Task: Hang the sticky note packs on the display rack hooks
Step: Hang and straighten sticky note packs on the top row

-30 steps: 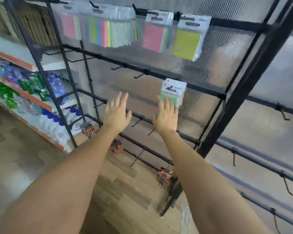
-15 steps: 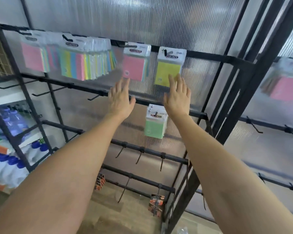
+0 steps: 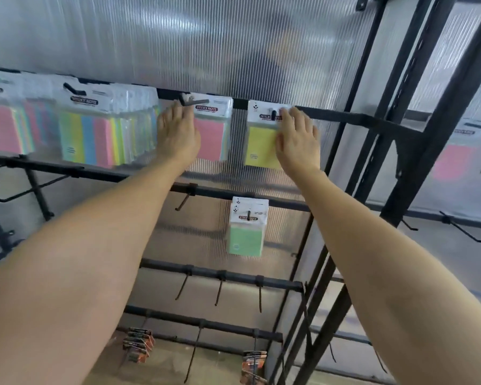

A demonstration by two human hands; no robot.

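Nearest the camera, neither of the hands is closed on anything. The left hand (image 3: 178, 134) is held flat with fingers straight, its tips up at the root of a hook (image 3: 199, 102) on the top rail (image 3: 345, 118), just beside the pink pack (image 3: 210, 137) hung there. Whether those tips actually touch the hook cannot be told. The right hand (image 3: 299, 140) is laid open over the yellow pack (image 3: 260, 147), fingertips up on its white header card (image 3: 261, 111), which is threaded on a hook of its own. The packs are judged to be light — a small block of paper sealed in a clear sleeve under a thin card — so little force is called for, and the film is likely to be slick under a flat palm. The header card is taken to be the weak part: it could be bent or torn at the punched hole if dragged sideways. A pack is therefore best pinched at the card's edges, or by the stiffer block beneath, and slid straight along the hook. Lower down, a green pack (image 3: 246, 237) is hung on the second rail, with empty hooks (image 3: 220, 290) below it. Further left a dense row of packs (image 3: 95, 132) is carried by the top rail of the display rack (image 3: 417, 151), and behind everything a ribbed translucent panel (image 3: 206, 45) is seen.
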